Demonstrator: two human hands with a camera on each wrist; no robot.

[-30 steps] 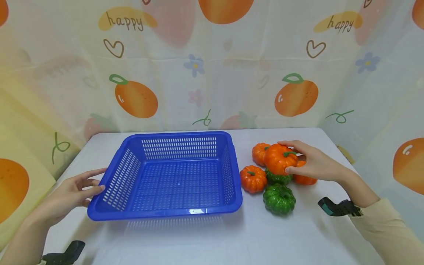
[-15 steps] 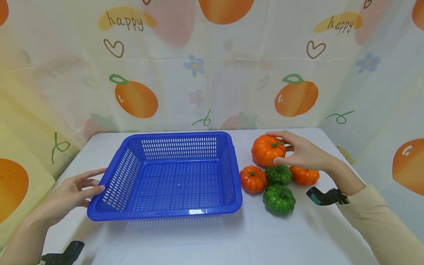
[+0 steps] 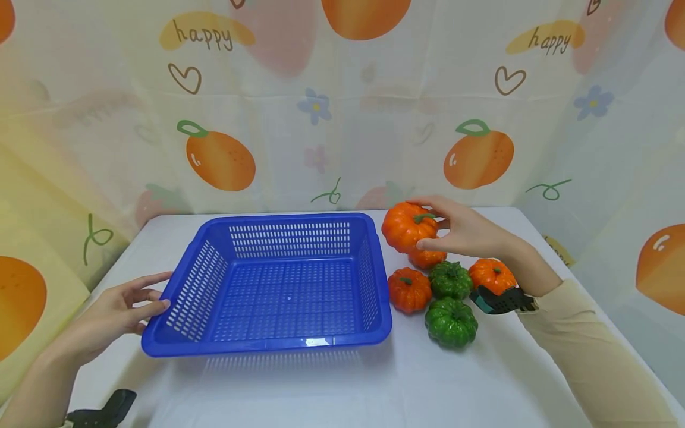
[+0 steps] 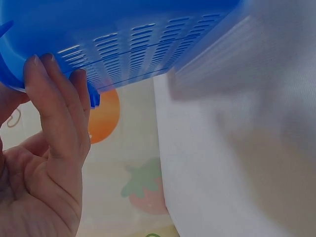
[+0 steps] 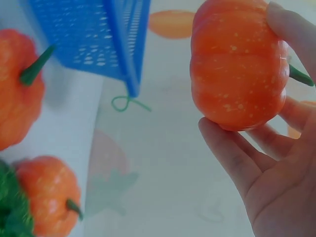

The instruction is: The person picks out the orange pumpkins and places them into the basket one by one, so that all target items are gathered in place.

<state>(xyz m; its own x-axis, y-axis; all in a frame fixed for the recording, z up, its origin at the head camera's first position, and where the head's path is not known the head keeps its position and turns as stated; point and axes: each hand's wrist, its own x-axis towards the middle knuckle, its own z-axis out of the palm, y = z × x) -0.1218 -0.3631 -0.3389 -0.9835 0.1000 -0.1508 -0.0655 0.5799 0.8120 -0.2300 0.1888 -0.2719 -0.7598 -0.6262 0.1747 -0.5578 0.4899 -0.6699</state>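
In the head view, my right hand (image 3: 460, 229) grips an orange mini pumpkin (image 3: 405, 227) from its right, beyond the basket's right rim. Its green stem points toward the palm; the right wrist view has the thumb on one side of the pumpkin (image 5: 239, 64) and fingers on the other. A blue plastic basket (image 3: 267, 348) with slotted walls stands at the table's middle left. My left hand (image 3: 120, 306) holds the basket's left rim. In the left wrist view, its fingers (image 4: 59, 108) touch the outer wall under the rim.
Right of the basket lie three orange mini pumpkins, one at the front left (image 3: 409, 290), one behind (image 3: 426, 258), one at the right (image 3: 492, 275). Two green pumpkins, a darker one (image 3: 451, 280) and a brighter one (image 3: 451, 323), sit among them. A printed curtain (image 3: 342, 119) surrounds the white table (image 3: 332, 392).
My right hand has carried the orange pumpkin left and away from me, uncovering the rear orange pumpkin and the green ones. The left hand and basket have stayed put.
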